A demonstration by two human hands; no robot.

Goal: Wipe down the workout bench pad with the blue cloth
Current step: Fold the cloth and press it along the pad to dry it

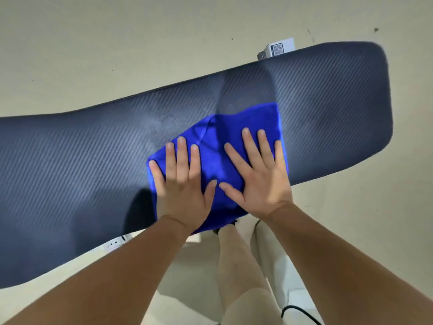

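**Forearms (105, 277) in, blue cloth (216, 160) pinned flat**

We had our left hand (182, 184) laid flat, fingers straight and spread, pressing the blue cloth. It lay under our fingertips, near the middle of the dark bench pad (70, 172). Our right hand (260, 181) pressed it likewise, open-palmed, thumbs nearly touching. Beyond our right fingertips, past the pad's far edge, stood a small white box (277, 49).

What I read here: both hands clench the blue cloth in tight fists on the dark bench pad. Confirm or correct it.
One thing is wrong: there are no fists. The head view shows the left hand and the right hand lying flat, fingers straight and spread, pressing the blue cloth on the dark bench pad. The rest holds.
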